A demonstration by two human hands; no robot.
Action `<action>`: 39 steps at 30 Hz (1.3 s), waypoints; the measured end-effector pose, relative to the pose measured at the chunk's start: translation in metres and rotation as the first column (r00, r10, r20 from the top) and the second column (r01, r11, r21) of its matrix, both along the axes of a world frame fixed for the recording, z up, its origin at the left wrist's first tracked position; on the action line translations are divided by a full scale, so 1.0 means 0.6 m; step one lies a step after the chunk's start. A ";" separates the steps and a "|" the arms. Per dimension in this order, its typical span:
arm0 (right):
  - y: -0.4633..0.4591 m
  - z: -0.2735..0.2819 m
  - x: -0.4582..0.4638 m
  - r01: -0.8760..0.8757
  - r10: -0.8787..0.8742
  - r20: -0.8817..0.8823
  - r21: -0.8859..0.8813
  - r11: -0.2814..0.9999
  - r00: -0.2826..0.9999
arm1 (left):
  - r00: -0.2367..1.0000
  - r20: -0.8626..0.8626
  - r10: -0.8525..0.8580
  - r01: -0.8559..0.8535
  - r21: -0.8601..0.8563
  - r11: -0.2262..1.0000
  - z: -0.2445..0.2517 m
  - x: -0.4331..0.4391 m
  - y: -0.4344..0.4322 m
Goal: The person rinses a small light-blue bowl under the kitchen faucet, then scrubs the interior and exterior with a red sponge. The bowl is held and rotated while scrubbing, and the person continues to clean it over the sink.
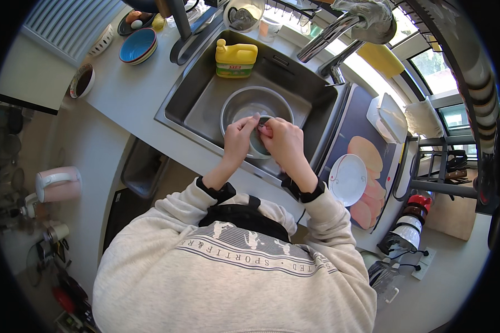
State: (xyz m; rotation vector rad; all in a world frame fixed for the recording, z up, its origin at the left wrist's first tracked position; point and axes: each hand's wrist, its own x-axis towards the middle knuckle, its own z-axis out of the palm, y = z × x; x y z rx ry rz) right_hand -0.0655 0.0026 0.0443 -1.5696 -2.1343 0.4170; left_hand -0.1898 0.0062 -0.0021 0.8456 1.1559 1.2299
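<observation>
Both hands meet above a round stainless-steel basin (256,92) that sits in the sink (200,104). My left hand (238,139) has thumb and fingers pinched at the basin's near half. Against it, my right hand (285,139) grips a small pinkish item (266,130), too small and partly covered to name. Under the fingers, a smaller bowl or dish (256,143) shows inside the basin, its contents unclear. A yellow detergent jug (235,60) stands in the sink's far left corner, behind the basin.
A chrome faucet (329,37) reaches over the sink's far right. Stacked bowls (137,45) stand on the left counter. To the right, a white plate (347,179) rests on a patterned board (341,137), near a lidded plastic container (387,118).
</observation>
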 end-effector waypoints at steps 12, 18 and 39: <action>0.002 -0.002 -0.005 -0.111 0.105 -0.046 -0.168 0.980 0.993 | 0.995 -0.084 0.046 -0.048 -0.030 0.998 -0.010 -0.005 -0.006; -0.005 -0.007 -0.007 -0.097 0.103 0.016 -0.241 0.966 0.995 | 0.995 -0.085 0.049 -0.051 -0.025 0.998 -0.016 -0.005 -0.013; -0.001 0.007 0.017 -0.094 0.092 -0.020 -0.153 0.984 0.996 | 0.999 -0.045 0.008 -0.007 0.009 1.000 -0.015 0.009 -0.019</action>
